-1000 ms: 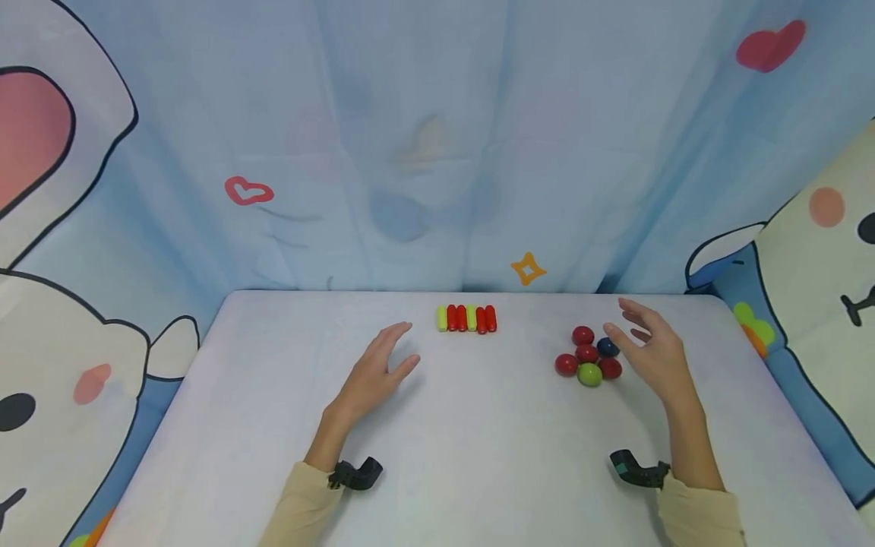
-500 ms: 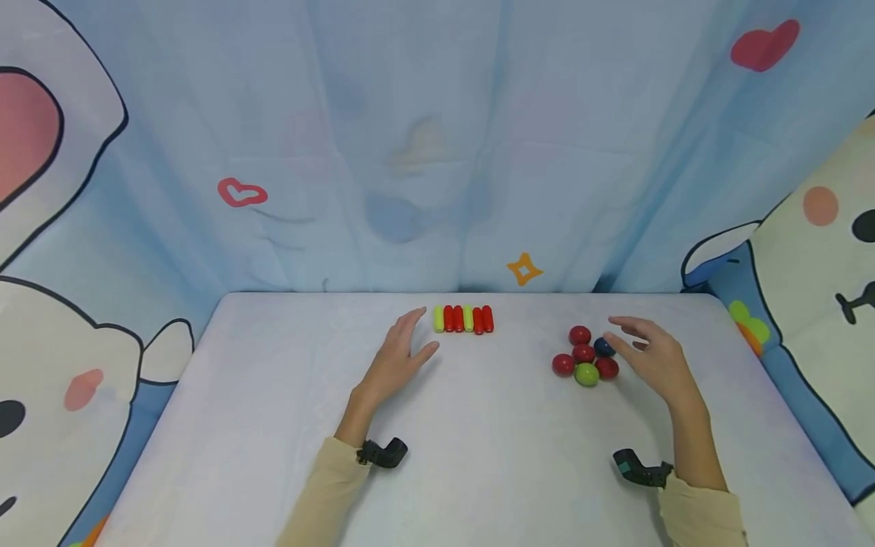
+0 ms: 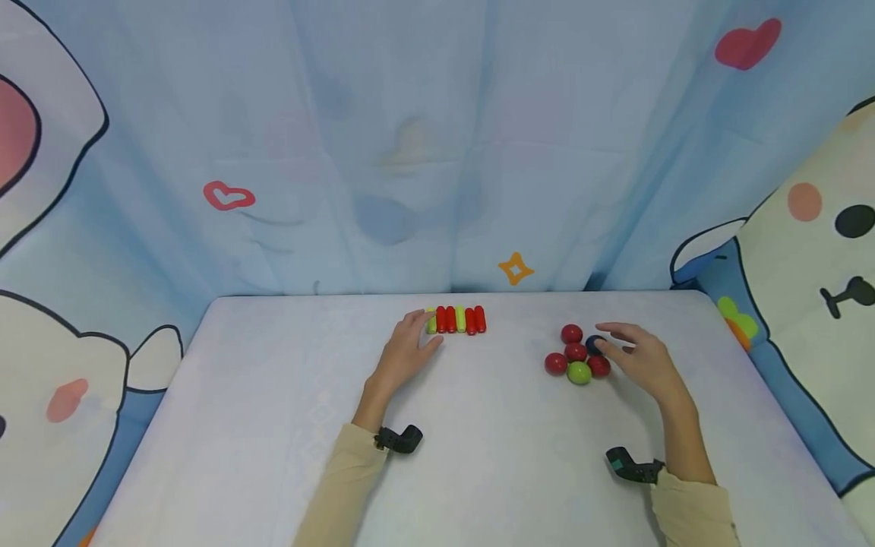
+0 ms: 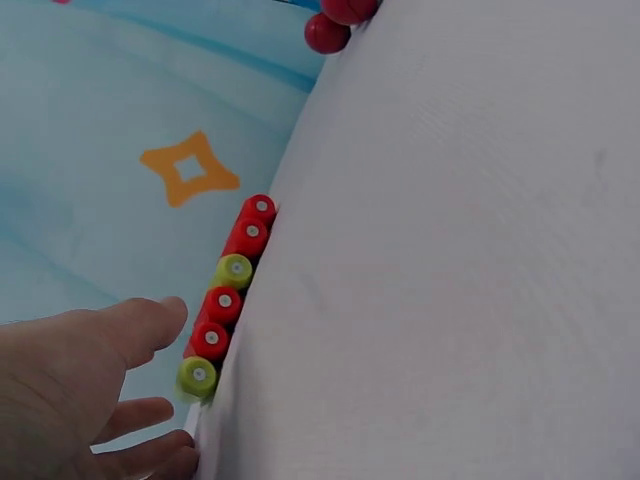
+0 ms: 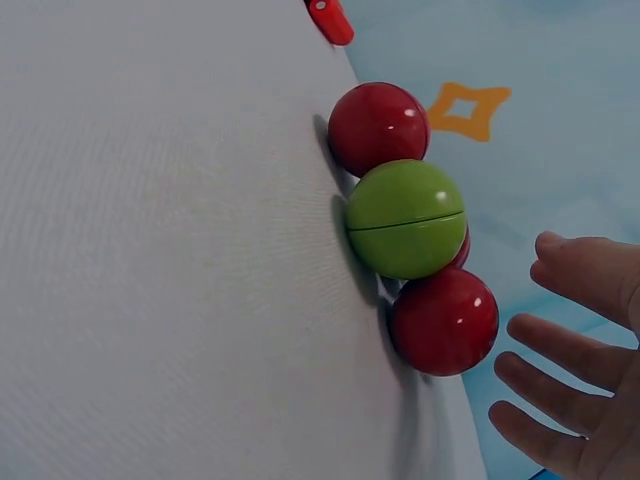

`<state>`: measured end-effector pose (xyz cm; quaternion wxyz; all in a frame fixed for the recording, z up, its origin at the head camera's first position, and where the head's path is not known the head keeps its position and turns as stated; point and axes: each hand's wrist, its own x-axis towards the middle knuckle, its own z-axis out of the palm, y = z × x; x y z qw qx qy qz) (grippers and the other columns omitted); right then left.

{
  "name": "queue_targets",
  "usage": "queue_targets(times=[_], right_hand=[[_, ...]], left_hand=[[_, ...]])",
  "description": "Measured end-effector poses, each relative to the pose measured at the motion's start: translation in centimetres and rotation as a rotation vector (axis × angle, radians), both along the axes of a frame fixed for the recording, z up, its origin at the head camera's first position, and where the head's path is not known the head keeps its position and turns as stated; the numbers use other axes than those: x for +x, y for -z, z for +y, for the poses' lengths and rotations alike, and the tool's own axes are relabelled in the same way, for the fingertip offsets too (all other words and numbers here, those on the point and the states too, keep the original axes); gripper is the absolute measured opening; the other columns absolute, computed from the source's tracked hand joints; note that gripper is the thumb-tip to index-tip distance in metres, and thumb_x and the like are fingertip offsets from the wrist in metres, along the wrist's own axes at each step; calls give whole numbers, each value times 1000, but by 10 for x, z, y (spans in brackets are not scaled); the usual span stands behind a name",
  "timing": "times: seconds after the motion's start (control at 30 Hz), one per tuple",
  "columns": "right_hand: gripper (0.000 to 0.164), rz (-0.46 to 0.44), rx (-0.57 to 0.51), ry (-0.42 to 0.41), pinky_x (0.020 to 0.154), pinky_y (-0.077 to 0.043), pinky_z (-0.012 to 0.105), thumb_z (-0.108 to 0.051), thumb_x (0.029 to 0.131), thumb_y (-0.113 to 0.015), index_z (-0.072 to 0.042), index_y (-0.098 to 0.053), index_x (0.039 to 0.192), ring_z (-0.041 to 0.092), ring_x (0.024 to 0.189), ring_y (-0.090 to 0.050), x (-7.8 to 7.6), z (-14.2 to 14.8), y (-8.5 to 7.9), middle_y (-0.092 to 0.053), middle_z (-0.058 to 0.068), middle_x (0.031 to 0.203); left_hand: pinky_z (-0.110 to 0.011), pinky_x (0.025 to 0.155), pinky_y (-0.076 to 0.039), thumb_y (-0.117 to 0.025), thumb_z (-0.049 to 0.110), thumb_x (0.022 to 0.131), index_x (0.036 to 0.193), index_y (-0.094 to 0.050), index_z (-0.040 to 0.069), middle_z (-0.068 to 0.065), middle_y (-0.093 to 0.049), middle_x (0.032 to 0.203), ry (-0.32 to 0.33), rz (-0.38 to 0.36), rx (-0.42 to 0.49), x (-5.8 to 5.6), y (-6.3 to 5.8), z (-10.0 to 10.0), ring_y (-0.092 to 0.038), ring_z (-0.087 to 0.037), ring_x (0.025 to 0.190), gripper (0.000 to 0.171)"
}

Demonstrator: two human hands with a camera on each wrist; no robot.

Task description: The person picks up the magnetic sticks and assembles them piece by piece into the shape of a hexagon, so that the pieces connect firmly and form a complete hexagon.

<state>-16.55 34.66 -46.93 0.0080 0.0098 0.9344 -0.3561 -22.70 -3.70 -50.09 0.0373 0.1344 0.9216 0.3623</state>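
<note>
My left hand [image 3: 402,355] is at the left end of a row of small red and yellow-green cylinders, its fingertips overlapping the yellow-green end cylinder [image 3: 431,325] in the head view. Whether they touch it I cannot tell. In the left wrist view the thumb lies beside the row, near a red cylinder [image 4: 210,340]. My right hand [image 3: 642,361], fingers loosely spread, hovers by a cluster of balls. Its fingertips partly cover the dark blue ball [image 3: 592,346]; contact is unclear. A green ball [image 5: 408,240] shows a seam, with a red ball [image 5: 445,322] against it.
Both groups lie on a white table [image 3: 478,448]. A blue patterned curtain [image 3: 437,190] hangs right behind its far edge. Black wrist cameras, such as the left one [image 3: 402,439], are strapped over beige sleeves.
My left hand has moved right and forward to the cylinder row. The right hand has come lower and closer to the blue ball. The head view has shifted slightly.
</note>
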Motion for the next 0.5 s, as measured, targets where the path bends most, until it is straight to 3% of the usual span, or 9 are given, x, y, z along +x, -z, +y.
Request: queue_targets(times=[0.2, 0.3, 0.5], right_hand=[[49, 10, -2, 0, 99, -41, 63, -34, 99, -53, 1, -52, 134, 50, 128, -42, -1, -1, 5, -44, 31, 141], [46, 21, 24, 26, 92, -49, 57, -35, 98, -56, -3, -56, 131, 45, 126, -47, -1, -2, 8, -49, 27, 140], [45, -2, 29, 6, 96, -46, 60, -31, 99, -54, 0, -54, 132, 48, 127, -43, -3, -1, 11, -48, 30, 138]], left_hand=[[-48, 110, -41, -59, 32, 96, 141, -50, 18, -11, -44, 148, -10, 2, -15, 1, 4, -1, -42, -29, 138, 48], [-47, 109, -42, -59, 31, 96, 139, -52, 18, -11, -45, 147, -12, 9, -16, 2, 6, -1, -42, -29, 137, 45], [-47, 108, -43, -58, 27, 97, 134, -58, 16, -12, -50, 142, -40, 23, -9, 2, 5, -1, -45, -30, 133, 38]])
